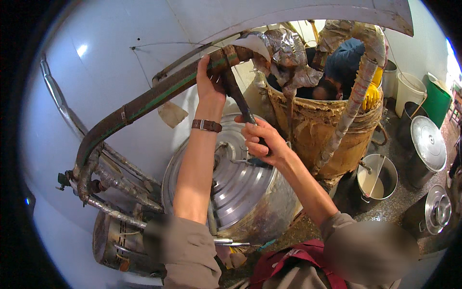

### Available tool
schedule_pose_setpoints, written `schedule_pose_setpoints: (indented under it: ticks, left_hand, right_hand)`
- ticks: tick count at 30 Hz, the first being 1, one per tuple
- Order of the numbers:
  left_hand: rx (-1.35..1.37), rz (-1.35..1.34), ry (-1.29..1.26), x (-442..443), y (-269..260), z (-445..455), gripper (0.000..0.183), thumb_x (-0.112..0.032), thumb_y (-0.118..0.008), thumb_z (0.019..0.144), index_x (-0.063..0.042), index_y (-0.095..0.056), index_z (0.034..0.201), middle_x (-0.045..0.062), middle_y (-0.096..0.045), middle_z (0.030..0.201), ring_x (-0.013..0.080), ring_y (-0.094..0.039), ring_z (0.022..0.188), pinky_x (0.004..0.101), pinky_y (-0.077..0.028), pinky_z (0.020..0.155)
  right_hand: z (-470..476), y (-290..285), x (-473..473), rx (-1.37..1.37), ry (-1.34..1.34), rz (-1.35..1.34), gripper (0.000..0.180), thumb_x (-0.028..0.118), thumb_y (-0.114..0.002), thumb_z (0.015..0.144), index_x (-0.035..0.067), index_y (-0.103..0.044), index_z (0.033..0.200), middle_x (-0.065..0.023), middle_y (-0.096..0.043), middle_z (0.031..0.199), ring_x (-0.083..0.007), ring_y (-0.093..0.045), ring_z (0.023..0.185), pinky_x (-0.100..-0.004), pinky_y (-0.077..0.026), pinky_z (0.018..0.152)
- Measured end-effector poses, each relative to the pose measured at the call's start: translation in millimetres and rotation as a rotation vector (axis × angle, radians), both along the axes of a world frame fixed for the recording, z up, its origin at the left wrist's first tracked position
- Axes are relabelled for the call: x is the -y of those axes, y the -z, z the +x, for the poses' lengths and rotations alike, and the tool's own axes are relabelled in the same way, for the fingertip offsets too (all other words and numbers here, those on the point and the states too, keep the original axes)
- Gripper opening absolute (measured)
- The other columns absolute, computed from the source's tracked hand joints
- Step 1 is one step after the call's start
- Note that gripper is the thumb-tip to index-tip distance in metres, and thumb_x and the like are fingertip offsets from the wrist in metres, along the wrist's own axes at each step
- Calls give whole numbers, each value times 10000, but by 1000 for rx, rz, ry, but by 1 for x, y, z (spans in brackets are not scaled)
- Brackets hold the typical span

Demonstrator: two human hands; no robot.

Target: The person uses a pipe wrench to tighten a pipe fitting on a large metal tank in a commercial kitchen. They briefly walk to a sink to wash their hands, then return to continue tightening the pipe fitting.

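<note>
My left hand point(210, 81) grips the thick brown pipe point(162, 94) near its upper end, thumb on the near side. The fingers go behind and are partly hidden. A green stripe runs along this pipe. Just right of that hand, a dark tool handle point(236, 92) slopes down from the pipe; its head is too hidden to name. My right hand point(262, 140) is closed around the handle's lower part. Below both hands lies the ridged metal lid point(245, 197) of a large round vessel. Foil wrapping point(287, 47) covers the pipework beyond the pipe's upper end.
Another person point(344, 59) with yellow gloves point(371, 96) leans into a crusted brown vat point(321, 133). A wrapped pipe point(348, 112) slopes down before it. A bucket point(390, 177) holding pale liquid and lidded metal pots point(428, 142) stand at right. A metal panel point(325, 12) overhangs.
</note>
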State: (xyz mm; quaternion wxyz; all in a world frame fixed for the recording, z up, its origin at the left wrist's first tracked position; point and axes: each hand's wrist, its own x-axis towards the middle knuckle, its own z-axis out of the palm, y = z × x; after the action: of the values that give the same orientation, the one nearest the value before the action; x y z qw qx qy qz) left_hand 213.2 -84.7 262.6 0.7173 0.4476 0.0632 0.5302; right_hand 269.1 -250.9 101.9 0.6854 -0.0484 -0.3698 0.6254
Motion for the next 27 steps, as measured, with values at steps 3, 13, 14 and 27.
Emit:
schedule_pose_setpoints:
  ticks: [3,13,14,27]
  left_hand:
    - [-32,7,4,-5,2,-5,554,-417,-837,858,-92,-642,1263,115,-643,1199,309,-626,1128,482,-532,1037]
    - [-42,16,167,3,4,1,651,-545,-764,876,-65,-629,1294,195,-629,1283,390,-646,1199,510,-538,944]
    - [-30,23,157,4,4,2,651,-537,-770,874,-59,-629,1293,194,-627,1281,388,-644,1198,512,-537,952]
    - [15,23,114,2,2,7,641,-465,-747,895,-12,-590,1319,193,-639,1282,370,-651,1161,503,-538,1012]
  right_hand:
    - [-15,-11,13,-111,-12,-43,406,262,-596,1105,29,-529,1430,27,-430,739,-38,-349,446,-210,-278,401]
    - [7,-3,7,270,322,-39,427,391,-495,1143,60,-571,1403,12,-422,700,-79,-401,413,-240,-294,375]
    - [11,-1,5,269,316,-31,419,380,-494,1144,59,-570,1404,13,-421,699,-79,-402,411,-240,-295,375]
    - [6,-3,5,-385,-260,-15,434,331,-521,1139,13,-539,1433,4,-456,754,-26,-397,445,-181,-310,363]
